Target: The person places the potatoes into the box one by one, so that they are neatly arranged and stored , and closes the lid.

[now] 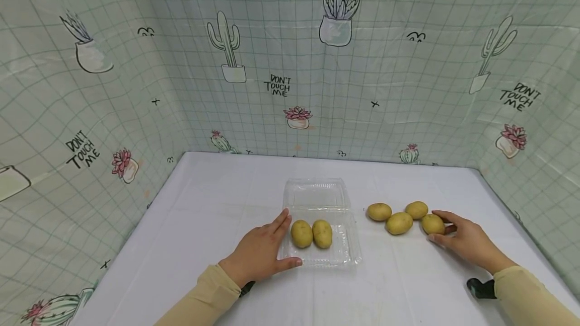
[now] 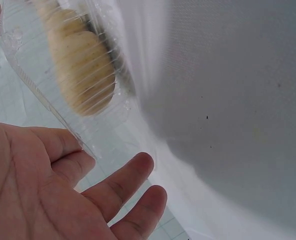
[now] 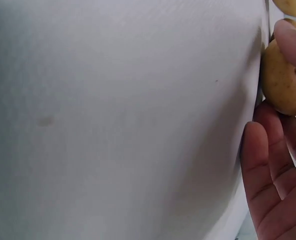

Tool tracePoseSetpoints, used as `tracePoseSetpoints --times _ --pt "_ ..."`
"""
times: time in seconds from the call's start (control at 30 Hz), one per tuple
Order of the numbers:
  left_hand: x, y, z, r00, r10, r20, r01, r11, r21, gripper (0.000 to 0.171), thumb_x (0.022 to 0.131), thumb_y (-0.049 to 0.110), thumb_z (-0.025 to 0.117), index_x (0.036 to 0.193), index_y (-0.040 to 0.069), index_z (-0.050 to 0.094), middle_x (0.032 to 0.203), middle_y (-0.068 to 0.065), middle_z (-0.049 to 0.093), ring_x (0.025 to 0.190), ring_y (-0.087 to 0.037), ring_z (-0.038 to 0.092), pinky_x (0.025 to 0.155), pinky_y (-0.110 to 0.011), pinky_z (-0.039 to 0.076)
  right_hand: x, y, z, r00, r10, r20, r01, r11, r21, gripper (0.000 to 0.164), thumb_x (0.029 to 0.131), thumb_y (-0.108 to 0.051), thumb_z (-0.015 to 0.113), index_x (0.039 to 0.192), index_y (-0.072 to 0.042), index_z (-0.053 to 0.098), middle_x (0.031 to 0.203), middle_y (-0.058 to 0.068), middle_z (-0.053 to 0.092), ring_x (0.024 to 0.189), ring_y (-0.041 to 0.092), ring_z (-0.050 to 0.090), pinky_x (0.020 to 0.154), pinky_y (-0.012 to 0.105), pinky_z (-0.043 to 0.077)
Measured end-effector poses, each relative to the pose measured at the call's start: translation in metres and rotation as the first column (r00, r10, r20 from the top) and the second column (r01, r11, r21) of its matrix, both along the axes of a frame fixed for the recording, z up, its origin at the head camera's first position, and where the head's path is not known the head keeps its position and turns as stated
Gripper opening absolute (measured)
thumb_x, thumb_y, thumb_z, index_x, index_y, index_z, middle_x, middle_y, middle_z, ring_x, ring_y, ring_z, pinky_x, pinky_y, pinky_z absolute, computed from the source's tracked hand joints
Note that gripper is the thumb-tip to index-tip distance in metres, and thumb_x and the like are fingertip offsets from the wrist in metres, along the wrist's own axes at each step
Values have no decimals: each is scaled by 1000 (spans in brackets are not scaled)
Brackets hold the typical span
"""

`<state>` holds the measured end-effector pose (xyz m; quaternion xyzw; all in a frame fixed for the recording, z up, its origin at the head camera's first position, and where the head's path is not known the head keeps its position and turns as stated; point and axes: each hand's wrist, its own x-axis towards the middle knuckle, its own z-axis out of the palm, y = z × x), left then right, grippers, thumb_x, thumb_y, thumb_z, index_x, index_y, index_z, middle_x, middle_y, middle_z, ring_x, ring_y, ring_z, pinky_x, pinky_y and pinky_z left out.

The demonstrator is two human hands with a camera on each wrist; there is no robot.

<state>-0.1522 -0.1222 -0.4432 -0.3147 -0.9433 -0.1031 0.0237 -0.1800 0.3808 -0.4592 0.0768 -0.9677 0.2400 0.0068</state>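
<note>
Two potatoes (image 1: 311, 234) lie side by side in a clear plastic clamshell container (image 1: 346, 245), its lid (image 1: 316, 193) folded back. My left hand (image 1: 260, 250) rests along the container's left side, fingers extended at the rim and thumb at the front corner. From the left wrist view, a potato (image 2: 88, 75) shows through the ribbed plastic wall, beside the loosely spread fingers (image 2: 123, 187). Over on the right, my right hand (image 1: 466, 238) holds a potato (image 1: 432, 224) between thumb and fingers. The right wrist view shows that potato (image 3: 285, 80) at its right edge, with the thumb across it.
Three more potatoes lie grouped left of the right hand, the nearest potato (image 1: 399, 223) just beside the held one. A white cloth covers the table (image 1: 226, 185). Grid-patterned curtains (image 1: 254, 104) with cactus drawings enclose the back and sides.
</note>
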Motion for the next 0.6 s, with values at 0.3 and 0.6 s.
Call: tracePoseSetpoints --times 0.3,0.6 --pt "0 0 0 1000 -4 -18 4 1000 6 96 92 70 50 152 -3 36 160 -16 27 125 -30 56 97 -42 48 -2 2 -6 1000 -24 12 24 1000 -16 80 86 -40 80 138 11 48 104 19 68 93 33 64 74 47 50" --pt "1 0 1 1000 0 -15 0 1000 8 96 92 71 50 152 -3 36 161 -16 27 124 -30 57 97 -42 48 -2 1 -9 1000 -24 2 24 1000 -18 81 86 -45 78 137 12 49 105 19 67 93 32 63 74 46 49"
